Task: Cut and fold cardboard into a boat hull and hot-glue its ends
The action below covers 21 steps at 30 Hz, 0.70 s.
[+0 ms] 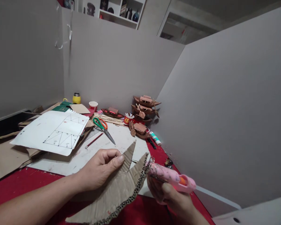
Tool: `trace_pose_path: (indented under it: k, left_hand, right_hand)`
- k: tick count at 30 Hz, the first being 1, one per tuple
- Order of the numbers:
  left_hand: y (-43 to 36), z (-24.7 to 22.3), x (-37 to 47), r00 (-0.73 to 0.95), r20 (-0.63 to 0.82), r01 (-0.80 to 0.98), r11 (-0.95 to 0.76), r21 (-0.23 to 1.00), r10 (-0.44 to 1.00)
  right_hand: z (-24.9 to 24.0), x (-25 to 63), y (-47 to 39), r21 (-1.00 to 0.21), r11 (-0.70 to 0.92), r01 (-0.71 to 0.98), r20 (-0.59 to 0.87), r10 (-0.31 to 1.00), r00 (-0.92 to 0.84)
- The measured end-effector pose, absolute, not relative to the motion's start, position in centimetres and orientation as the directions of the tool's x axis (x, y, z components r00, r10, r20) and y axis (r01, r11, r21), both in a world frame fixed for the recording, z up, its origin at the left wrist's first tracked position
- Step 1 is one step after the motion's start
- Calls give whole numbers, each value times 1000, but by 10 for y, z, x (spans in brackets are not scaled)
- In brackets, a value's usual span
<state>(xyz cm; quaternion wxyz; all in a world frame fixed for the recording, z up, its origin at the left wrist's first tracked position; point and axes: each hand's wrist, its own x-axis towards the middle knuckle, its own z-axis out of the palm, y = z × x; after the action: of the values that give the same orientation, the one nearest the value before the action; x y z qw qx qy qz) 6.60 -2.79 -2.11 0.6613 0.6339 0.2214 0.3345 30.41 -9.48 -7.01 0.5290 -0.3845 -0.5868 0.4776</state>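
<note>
Gripping a piece of corrugated cardboard (117, 193) at the lower centre of the frame, the left hand (103, 168) pinches one of its pointed tips between thumb and fingers. The right hand (166, 193), lower right of centre, is closed around a pink glue gun (168, 173); the gun's metal nozzle shows in the notch between two cardboard points, though whether it touches cannot be told.

Near the middle of the frame, a red cup (128, 121) with yellow markings holds small dark pieces too tiny to identify. Further left, a paper cup (90, 107) stands upright, its contents not readable from here. Beyond it, upper left of centre, sits a yellow jar (76, 99) with a dark top, its inside hidden. Along the top edge, a white shelf (118, 17) carries dark vessels in its compartments.

Brown model boats (146, 101) are piled right of the red cup, and thin wooden sticks (110, 119) lie left of it.
</note>
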Motion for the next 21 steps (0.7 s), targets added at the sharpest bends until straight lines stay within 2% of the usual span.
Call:
trace_pose_path:
  k: [3, 8, 15, 21]
  left_hand:
    - [-28, -20, 66, 671, 132, -173, -19, 985, 729]
    - [-29, -20, 66, 666, 141, -184, -22, 983, 733]
    - [-30, -22, 67, 677, 155, -200, -23, 980, 719]
    - [-30, -22, 67, 676, 156, -206, -18, 978, 720]
  right_hand:
    - [-70, 304, -92, -947, 285, -148, 305, 942, -141]
    - [-71, 305, -91, -938, 318, -136, 328, 943, -60]
    - [-74, 305, -94, -947, 284, -152, 308, 936, -170]
    - [-74, 305, -93, -957, 259, -128, 281, 939, -196]
